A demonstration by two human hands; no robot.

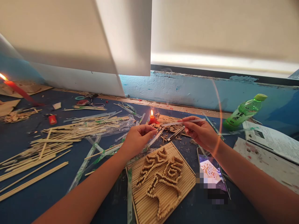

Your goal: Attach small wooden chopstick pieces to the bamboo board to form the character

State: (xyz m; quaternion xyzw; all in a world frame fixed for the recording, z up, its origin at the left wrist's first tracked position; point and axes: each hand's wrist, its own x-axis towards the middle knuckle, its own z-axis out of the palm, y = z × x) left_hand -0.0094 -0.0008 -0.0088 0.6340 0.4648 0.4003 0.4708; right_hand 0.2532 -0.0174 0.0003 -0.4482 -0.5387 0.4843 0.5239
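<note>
My right hand [198,132] is closed on a thin translucent glue stick [173,123], whose far end points left, close by a short lit red candle [152,119]. My left hand [140,138] is closed in a pinch just in front of the candle; anything between its fingertips is too small to make out. Below both hands lies a panel of wooden sticks [142,203] set side by side. Rows of small round wooden pieces [163,179] stand on it, forming curved outlines.
Loose wooden sticks [53,140] and clear plastic wrappers [81,163] cover the left side. A tall lit red candle [20,90] leans at far left. To the right are a phone [211,174], papers [273,143] and a green tea bottle [245,112]. A blue wall [187,90] borders the back.
</note>
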